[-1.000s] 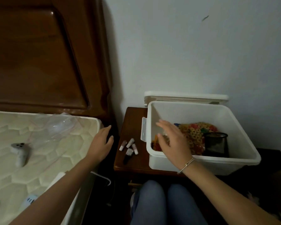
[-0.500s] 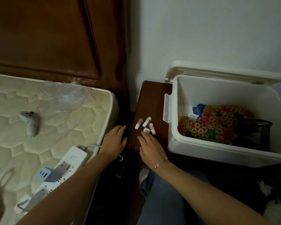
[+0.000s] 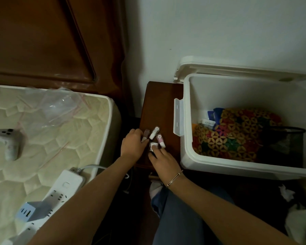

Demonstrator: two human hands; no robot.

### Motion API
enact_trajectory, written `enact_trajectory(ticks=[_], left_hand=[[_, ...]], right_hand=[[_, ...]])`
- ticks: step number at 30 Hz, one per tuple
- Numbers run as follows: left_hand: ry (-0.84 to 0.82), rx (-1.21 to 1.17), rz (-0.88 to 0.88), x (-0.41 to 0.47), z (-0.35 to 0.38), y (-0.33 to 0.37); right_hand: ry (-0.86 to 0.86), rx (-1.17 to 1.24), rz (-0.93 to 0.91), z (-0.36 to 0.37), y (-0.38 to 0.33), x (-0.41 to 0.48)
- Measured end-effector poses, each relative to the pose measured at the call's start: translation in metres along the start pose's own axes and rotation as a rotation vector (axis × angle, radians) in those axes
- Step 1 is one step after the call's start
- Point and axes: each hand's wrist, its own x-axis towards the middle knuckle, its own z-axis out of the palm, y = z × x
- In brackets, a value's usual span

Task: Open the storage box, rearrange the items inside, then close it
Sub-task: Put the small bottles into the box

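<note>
Left hand (image 3: 132, 145) newly beside right hand (image 3: 163, 160), four small tubes (image 3: 154, 133).

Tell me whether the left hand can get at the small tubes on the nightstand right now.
Probably yes: the left hand already rests beside the small tubes on the nightstand, its fingers touching one, nothing between.

**Edges and hands hide plenty**

The storage box (image 3: 219, 163) runs off the right edge, its lid (image 3: 237, 68) cropped too. The right hand (image 3: 163, 161) covers one small tube (image 3: 153, 145) near the nightstand (image 3: 159, 103) front edge; labels unreadable. Power strip (image 3: 60, 193) cut off bottom-left.
</note>
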Motion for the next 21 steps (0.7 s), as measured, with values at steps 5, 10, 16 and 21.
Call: enact_trajectory(ticks=[5, 10, 16, 21], left_hand=[[0.009, -0.016, -0.075, 0.001, 0.004, -0.001], [-0.081, -0.258, -0.164, -0.017, -0.027, -0.009], [-0.209, -0.635, -0.145, -0.052, -0.095, -0.013], [-0.237, -0.783, -0.026, -0.083, -0.144, 0.014]], right_hand=[[0.114, -0.049, -0.078, -0.003, 0.002, 0.005], [0.157, -0.030, -0.073, -0.015, -0.005, -0.004], [0.200, 0.636, 0.162, -0.064, -0.027, -0.029], [0.240, 1.489, 0.567, -0.124, -0.028, -0.053]])
